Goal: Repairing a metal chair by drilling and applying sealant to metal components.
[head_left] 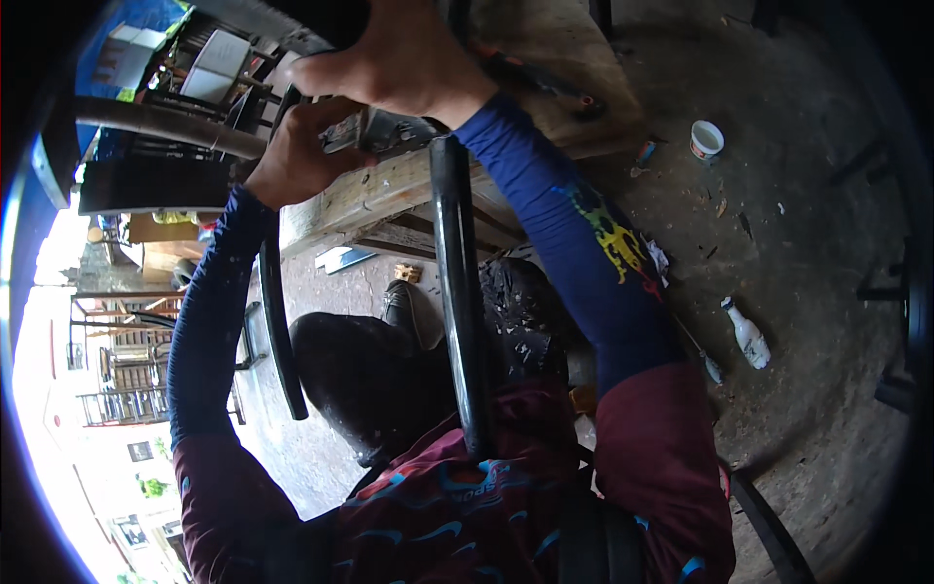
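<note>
My right hand (394,68) is high in the view, its fingers closed on a dark frame (306,21) that reaches past the top edge. My left hand (297,156) is just below and left, against the frame, with thumb and forefinger curved apart over a wooden bench (350,200). Two glossy black bars (455,292) hang down toward me, one between my arms, the other below my left hand. Small dark items on the bench behind my hands are too hidden to make out.
A black-and-orange tool (530,78) lies on the bench. On the concrete floor (798,292) are a white cup (707,139), a white-coated bottle (745,332), a brush (705,360) and scraps. Stacked furniture (126,375) stands at left. My bent knee (341,370) is below the bars.
</note>
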Demonstrator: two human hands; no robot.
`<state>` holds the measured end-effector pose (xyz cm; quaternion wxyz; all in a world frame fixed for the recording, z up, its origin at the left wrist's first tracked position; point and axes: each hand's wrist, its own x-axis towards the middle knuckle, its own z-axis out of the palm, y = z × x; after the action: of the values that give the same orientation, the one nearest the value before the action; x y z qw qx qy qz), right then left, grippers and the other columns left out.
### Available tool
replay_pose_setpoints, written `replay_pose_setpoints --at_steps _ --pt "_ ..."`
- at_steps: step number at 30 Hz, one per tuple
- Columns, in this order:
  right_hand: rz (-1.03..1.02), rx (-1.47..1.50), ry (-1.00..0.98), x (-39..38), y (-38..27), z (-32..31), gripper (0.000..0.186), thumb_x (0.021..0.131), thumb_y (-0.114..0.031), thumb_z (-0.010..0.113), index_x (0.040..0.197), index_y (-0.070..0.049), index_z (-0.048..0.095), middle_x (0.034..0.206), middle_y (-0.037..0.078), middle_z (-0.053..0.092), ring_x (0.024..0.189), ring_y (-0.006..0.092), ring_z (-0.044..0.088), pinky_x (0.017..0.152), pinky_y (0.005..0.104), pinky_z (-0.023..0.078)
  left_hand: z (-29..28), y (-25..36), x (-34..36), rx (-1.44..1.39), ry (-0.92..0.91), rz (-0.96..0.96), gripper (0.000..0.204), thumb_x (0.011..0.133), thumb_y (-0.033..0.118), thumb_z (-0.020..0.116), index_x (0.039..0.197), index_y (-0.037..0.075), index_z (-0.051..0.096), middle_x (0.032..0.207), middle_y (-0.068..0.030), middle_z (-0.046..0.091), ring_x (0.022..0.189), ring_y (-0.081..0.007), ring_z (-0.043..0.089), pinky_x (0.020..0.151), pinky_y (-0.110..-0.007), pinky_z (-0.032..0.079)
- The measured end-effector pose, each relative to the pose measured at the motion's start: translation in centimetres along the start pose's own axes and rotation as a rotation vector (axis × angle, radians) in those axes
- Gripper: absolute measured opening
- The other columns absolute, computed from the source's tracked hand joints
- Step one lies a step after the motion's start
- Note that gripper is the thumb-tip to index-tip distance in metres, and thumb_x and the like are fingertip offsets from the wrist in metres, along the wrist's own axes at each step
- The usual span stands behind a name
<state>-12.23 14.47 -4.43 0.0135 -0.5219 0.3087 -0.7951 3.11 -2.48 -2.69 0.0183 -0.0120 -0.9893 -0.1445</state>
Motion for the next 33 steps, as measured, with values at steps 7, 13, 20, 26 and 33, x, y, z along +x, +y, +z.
replay_pose_setpoints --at_steps 7,13,20,26,33 --pt "-0.125 -0.084 -0.043 0.1 1.1 1.3 0.05 0.081 -0.03 0.077 0.114 -0.001 0.053 0.086 0.01 0.059 0.075 0.0246 0.058 0.071 0.0396 0.05 -2.5 1.6 -1.6 0.133 -0.033 0.047 0.082 0.073 0.023 0.094 0.141 -0.001 0.057 0.129 -0.0231 0.068 0.119 -0.0347 0.067 0.107 -0.042 0.05" --pt "-0.087 -0.393 0.08 -1.1 2.7 1.4 0.084 0.08 -0.04 0.082 0.142 0.004 0.048 0.114 0.019 0.061 0.105 0.0331 0.061 0.095 0.0426 0.048 -2.9 0.6 -1.5 0.136 -0.047 0.006 0.08 0.075 0.018 0.09 0.146 0.004 0.056 0.129 -0.0198 0.069 0.115 -0.0319 0.07 0.107 -0.045 0.053" --pt "-0.061 -0.199 -0.054 -0.3 3.8 1.6 0.049 0.075 -0.014 0.075 0.118 0.001 0.056 0.091 0.004 0.057 0.081 0.0129 0.056 0.073 0.0266 0.05 -0.4 -3.2 -0.9 0.022 0.058 0.04 0.092 0.068 0.013 0.092 0.15 0.004 0.051 0.129 -0.0209 0.069 0.117 -0.032 0.069 0.105 -0.04 0.054" --pt "0.09 0.05 -0.071 -1.8 6.7 1.2 0.054 0.078 -0.007 0.071 0.126 -0.001 0.047 0.1 0.004 0.052 0.089 0.012 0.052 0.086 0.0285 0.048 2.5 -4.6 -1.8 0.279 0.178 0.132 0.092 0.071 0.02 0.09 0.153 0.009 0.049 0.126 -0.0231 0.07 0.113 -0.0323 0.071 0.103 -0.04 0.054" --pt "0.128 0.081 -0.113 -1.4 4.8 1.5 0.052 0.081 -0.002 0.067 0.129 -0.002 0.045 0.102 0.005 0.052 0.092 0.0128 0.053 0.087 0.0309 0.05 1.9 -3.8 -2.8 0.033 0.241 0.074 0.082 0.077 0.028 0.089 0.148 0.007 0.054 0.131 -0.0192 0.068 0.119 -0.032 0.068 0.108 -0.044 0.052"
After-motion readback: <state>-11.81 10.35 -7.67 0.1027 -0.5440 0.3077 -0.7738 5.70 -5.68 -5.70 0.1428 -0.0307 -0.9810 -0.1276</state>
